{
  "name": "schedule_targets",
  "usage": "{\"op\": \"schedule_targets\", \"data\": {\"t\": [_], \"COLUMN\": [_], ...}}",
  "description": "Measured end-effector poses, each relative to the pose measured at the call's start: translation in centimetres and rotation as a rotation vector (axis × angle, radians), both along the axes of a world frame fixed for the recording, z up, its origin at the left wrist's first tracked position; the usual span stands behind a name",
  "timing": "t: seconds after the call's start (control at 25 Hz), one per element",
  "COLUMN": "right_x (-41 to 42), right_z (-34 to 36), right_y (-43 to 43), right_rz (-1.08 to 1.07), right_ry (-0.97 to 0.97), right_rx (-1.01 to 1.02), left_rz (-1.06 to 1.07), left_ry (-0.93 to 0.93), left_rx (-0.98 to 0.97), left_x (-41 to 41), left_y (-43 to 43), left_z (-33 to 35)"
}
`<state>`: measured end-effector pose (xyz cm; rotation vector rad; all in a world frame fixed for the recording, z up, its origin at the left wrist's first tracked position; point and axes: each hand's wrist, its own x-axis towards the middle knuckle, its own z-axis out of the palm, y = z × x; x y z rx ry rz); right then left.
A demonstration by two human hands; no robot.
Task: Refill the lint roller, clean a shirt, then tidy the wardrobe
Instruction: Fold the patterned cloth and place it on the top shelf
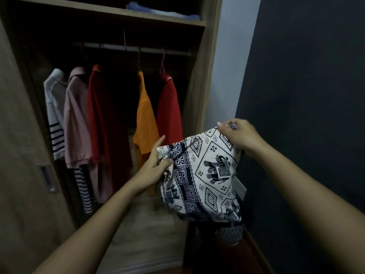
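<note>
Both forearms reach forward, bare, from the lower corners of the view. The left hand (156, 165) is turned palm-right, fingers (159, 142) closed on the left top corner of a patterned cloth (205, 175), thumb pressed over a bunched fold. The right hand (240, 135) sits higher, knuckles up, fingers pinching the cloth's right top corner. The cloth, cream with dark elephants and diamonds, hangs between and below the two grips; its lower edge blurs into something dark beneath. Beyond the left fingers stands the open wardrobe (201, 76), shirts (98, 115) hanging from its rail (128, 47). A folded blue item (158, 10) on the top shelf is cut off. The wardrobe's interior is dim.
</note>
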<state>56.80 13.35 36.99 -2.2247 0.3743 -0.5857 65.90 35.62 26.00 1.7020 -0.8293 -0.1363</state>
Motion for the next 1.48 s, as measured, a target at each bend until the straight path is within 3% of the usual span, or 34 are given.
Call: {"op": "schedule_targets", "data": {"t": [0.16, 0.32, 0.48, 0.64, 0.76, 0.88, 1.04, 1.16, 1.24, 1.32, 1.4, 1.48], "right_x": [0.6, -0.2, -1.2, -2.1, -1.9, -1.2, -0.6, -0.8, -0.9, -0.9, -1.0, -1.3], "right_z": [-0.3, -0.8, -2.5, -2.6, -3.4, -5.4, -8.0, -8.7, -9.2, -9.6, -9.9, -9.8], "right_y": [-0.7, -1.4, -2.8, -3.0, -3.6, -3.8, -2.8, -2.0, -1.5, -0.9, -0.7, -0.5], "right_rz": [0.085, 0.330, 0.483, 0.421, 0.325, 0.186, 0.102, 0.147, 0.184, 0.175, 0.088, 0.018], "right_ry": [0.093, 0.176, 0.406, 0.541, 0.487, 0.266, -0.058, 0.031, 0.113, 0.146, 0.125, 0.095], "right_rx": [0.308, 0.664, 0.574, 0.397, 0.344, 0.421, 0.752, 0.843, 0.773, 0.576, 0.264, 0.047], "left_rz": [0.049, 0.176, 0.019, 0.014, 0.056, 0.011, 0.007, 0.164, 0.324, 0.442, 0.371, 0.162], "left_ry": [-0.055, 0.141, 0.227, 0.273, 0.473, 0.672, 0.651, 0.547, 0.289, 0.106, 0.103, 0.172], "left_rx": [-0.032, -0.068, 0.170, 0.078, -0.138, -0.242, -0.230, -0.193, -0.007, 0.144, 0.101, 0.003], "left_x": [-0.3, 0.1, 1.8, -1.1, -1.2, -1.0, -1.1, -0.9, -0.7, -0.9, -1.0, -1.4], "left_y": [-0.8, -0.9, 1.3, 1.3, 1.3, 1.3, 1.2, 0.9, 0.9, 1.2, 1.5, 1.5], "left_z": [0.2, 1.0, 0.0, -0.6, -1.1, -1.0, -0.2, -0.8, -1.6, -2.0, -2.1, -1.3]}}
